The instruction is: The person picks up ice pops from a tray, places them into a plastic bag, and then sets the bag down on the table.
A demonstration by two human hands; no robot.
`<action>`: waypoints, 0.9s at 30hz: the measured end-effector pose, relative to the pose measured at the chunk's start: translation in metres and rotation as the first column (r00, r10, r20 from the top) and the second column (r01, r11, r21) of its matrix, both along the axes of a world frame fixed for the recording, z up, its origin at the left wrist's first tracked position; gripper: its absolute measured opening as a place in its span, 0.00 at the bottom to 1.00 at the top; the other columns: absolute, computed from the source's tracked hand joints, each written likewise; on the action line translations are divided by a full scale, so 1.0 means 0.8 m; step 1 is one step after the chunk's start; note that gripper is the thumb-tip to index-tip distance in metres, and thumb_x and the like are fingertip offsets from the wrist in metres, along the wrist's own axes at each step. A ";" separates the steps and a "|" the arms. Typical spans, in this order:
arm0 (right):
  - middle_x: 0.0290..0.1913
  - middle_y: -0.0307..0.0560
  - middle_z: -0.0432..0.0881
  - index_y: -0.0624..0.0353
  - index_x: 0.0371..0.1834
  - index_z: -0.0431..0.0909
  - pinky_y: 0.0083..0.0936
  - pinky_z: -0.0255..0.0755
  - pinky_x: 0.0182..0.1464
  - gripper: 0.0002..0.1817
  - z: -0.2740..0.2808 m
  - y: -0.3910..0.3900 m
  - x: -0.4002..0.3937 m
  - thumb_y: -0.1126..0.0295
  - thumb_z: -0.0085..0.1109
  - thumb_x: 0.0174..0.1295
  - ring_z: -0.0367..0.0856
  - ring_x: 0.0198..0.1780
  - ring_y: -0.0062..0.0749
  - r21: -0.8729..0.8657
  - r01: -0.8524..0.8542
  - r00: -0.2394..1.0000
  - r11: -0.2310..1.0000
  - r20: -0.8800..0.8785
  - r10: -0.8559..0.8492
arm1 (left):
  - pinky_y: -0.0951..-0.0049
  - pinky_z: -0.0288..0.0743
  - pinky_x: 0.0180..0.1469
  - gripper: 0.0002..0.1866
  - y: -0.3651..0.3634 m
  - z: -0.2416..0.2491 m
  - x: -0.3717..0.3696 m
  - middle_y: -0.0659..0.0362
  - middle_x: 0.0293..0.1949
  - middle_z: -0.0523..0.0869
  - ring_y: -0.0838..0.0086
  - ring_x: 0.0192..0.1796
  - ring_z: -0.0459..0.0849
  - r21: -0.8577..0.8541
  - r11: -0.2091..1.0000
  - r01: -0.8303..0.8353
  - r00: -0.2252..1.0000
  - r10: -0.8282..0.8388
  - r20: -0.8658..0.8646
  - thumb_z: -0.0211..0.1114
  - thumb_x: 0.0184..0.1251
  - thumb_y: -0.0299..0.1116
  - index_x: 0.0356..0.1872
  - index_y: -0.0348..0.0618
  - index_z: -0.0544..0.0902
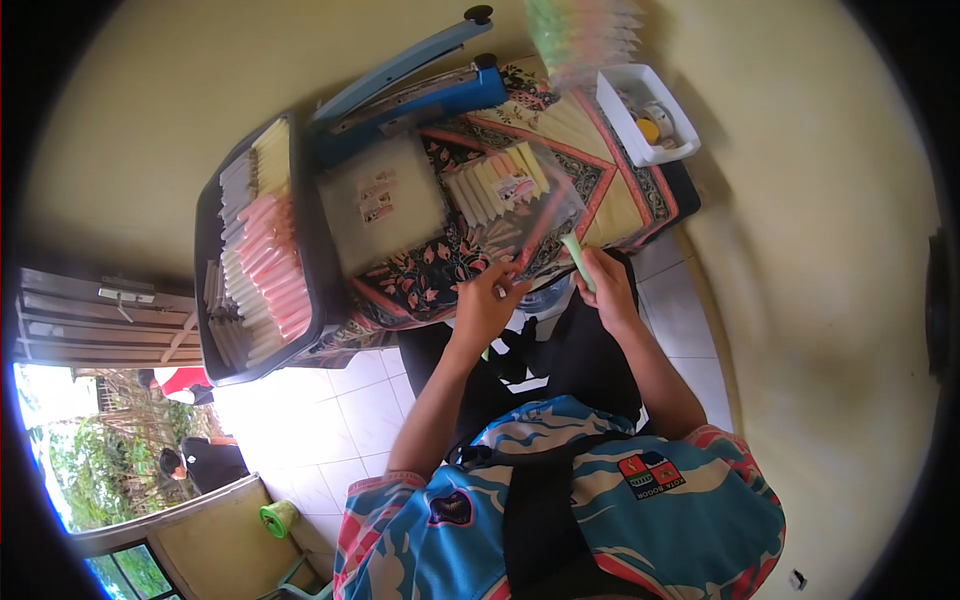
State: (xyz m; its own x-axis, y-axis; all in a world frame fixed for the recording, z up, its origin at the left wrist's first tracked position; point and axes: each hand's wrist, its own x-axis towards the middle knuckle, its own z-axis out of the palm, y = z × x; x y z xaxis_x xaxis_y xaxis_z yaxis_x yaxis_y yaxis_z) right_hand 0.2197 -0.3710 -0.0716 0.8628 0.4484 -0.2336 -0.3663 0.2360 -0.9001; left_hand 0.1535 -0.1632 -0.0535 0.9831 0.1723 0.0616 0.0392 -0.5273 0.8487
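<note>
My right hand (608,285) is closed around a slim, pale green wrapped stick (577,260), its upper end poking out beyond my fingers. Left of it, my left hand (490,303) is held at the table's near edge, fingers curled in; a small whitish spot shows between them, too small to name. Just beyond both hands lies a clear plastic bag (565,195) with several cream, yellow and pink sticks (497,185) and a printed label (514,188) inside. A stack of flat clear bags with labels (385,205) rests to its left.
A black tray (322,300) of wrapped pink, white and yellow sticks (265,265) stands at left. Behind are a blue sealer with a raised arm (420,105), a white box of small items (645,115) and filled green bags (585,35). Patterned cloth (620,205) covers the table.
</note>
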 end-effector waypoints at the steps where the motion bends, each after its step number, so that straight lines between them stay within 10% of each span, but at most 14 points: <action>1: 0.25 0.34 0.73 0.62 0.55 0.78 0.13 0.55 0.23 0.17 -0.007 -0.004 -0.001 0.62 0.47 0.75 0.61 0.21 0.14 -0.101 0.039 0.999 0.994 0.015 -0.038 | 0.73 0.74 0.29 0.15 0.000 -0.004 0.009 0.57 0.27 0.84 0.73 0.24 0.81 0.100 0.995 -0.007 0.997 -0.001 0.075 0.75 0.58 0.32 0.44 0.40 0.84; 14: 0.36 0.49 0.83 0.65 0.41 0.78 0.25 0.74 0.44 0.10 -0.022 -0.060 -0.023 0.83 0.55 0.56 0.85 0.39 0.32 -0.597 0.108 0.868 0.795 0.447 0.217 | 0.51 0.80 0.34 0.25 -0.046 -0.006 0.095 0.48 0.44 0.81 0.45 0.38 0.85 0.533 0.846 0.015 0.999 -0.036 0.030 0.73 0.57 0.40 0.51 0.43 0.71; 27: 0.46 0.56 0.83 0.64 0.50 0.80 0.34 0.78 0.43 0.18 -0.013 -0.016 -0.015 0.86 0.55 0.55 0.84 0.43 0.51 -0.430 0.259 0.648 0.865 0.741 0.174 | 0.53 0.80 0.33 0.06 -0.037 -0.021 0.108 0.54 0.38 0.83 0.50 0.32 0.86 0.531 0.842 -0.098 0.986 0.011 0.164 0.63 0.65 0.35 0.33 0.45 0.80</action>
